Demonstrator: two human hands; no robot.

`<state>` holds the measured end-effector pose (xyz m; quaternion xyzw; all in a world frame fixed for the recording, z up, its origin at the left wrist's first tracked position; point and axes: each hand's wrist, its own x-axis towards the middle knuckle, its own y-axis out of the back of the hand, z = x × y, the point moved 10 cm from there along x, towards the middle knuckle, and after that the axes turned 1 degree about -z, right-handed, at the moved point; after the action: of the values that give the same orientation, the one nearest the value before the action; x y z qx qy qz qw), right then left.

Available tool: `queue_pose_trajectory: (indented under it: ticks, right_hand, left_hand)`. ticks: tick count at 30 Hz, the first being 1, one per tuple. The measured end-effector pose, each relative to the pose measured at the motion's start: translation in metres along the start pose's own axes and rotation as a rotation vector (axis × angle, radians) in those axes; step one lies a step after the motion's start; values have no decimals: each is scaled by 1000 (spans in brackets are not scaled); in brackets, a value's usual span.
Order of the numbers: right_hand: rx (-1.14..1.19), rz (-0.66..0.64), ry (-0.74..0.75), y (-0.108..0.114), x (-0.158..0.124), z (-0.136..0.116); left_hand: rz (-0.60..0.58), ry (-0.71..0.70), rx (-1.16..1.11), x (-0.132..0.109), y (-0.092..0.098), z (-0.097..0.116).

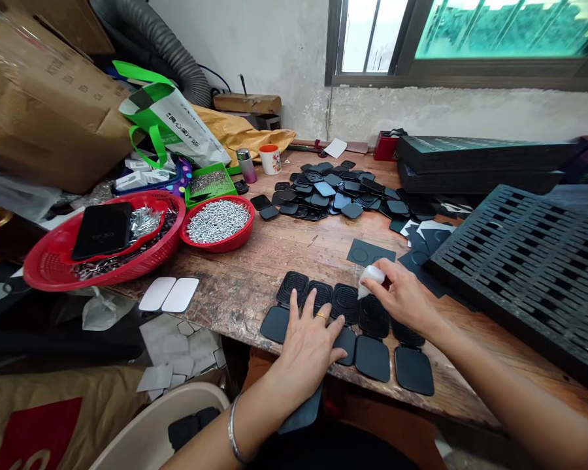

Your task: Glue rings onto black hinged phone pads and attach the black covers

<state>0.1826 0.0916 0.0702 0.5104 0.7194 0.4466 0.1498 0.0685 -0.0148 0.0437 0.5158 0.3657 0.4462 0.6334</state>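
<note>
Along the front edge of the wooden table lies a row of opened black hinged cases, each with a ridged half [345,303] at the back and a smooth half [372,358] toward me. My left hand [308,339] rests on the row with its fingers spread, covering some of the smooth halves. A small white squeeze bottle [371,279] is pinched in my right hand [396,290], nozzle tilted down beside the third and fourth ridged halves. Just behind the bottle lies a dark sheet [371,252] with a ring mark.
A heap of black cases [323,189] lies farther back. On the left stand a red bowl of metal pins [219,222] and a red basket [44,267]. Two white squares [180,294] lie at the front edge. A slotted black tray [529,274] takes up the right side.
</note>
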Motion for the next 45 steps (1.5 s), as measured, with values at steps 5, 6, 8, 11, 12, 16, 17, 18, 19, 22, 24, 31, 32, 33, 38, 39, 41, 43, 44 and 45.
queue_pose_trajectory:
  ticks: [5, 6, 8, 11, 12, 16, 17, 18, 19, 22, 24, 31, 32, 33, 38, 39, 41, 43, 44, 45]
  right_hand:
    - [136, -83, -29, -19, -4, -11]
    - [153, -69, -22, -22, -3, -14]
    - [154, -26, 3, -25, 2, -20]
    - [114, 52, 40, -23, 13, -22]
    - [112, 70, 36, -21, 16, -19]
    - [304, 111, -143, -17, 24, 20]
    - [358, 122, -195, -16, 23, 32]
    - [402, 132, -240, -16, 20, 44]
    - [437, 143, -276, -15, 16, 54]
    - [554, 165, -370, -10, -1, 82]
    - [625, 182, -417, -4, -14, 94]
    - [658, 250, -464, 14, -41, 109]
    - [642, 254, -460, 14, -41, 109]
    - [623, 256, -454, 13, -41, 109]
    - [493, 261, -390, 13, -36, 101]
    - [471, 259, -375, 16, -36, 97]
    - [385, 248, -329, 25, -36, 86]
    - [237, 205, -258, 35, -36, 71]
    - [160, 170, -218, 38, -36, 63]
    - [97, 130, -183, 39, -37, 56]
  left_hand:
    - [-4, -2, 0, 0, -3, -1]
    - [-6, -2, 2, 0, -3, -1]
    - [-9, -3, 6, 0, -4, -1]
    - [-7, -3, 11, 0, -4, 0]
    - [-5, -2, 11, 0, -4, 0]
    - [-6, -3, 5, -1, -4, -1]
    - [-5, -2, 3, -1, -4, -1]
    - [0, 0, 0, -1, -3, -1]
    - [12, 3, -2, -1, -2, 0]
    - [72, 0, -13, -1, 4, 7]
    - [102, -28, -38, 0, 6, 19]
    - [34, -121, -89, 7, -9, 54]
    - [19, -122, -84, 8, -11, 54]
    - [6, -123, -79, 9, -12, 55]
    - [-26, -134, -45, 13, -12, 54]
    - [-25, -138, -40, 14, -11, 54]
    - [-19, -144, -33, 15, -12, 54]
    - [-11, -148, -28, 15, -12, 55]
    - [-8, -149, -27, 16, -12, 55]
    - [-7, -151, -27, 16, -13, 55]
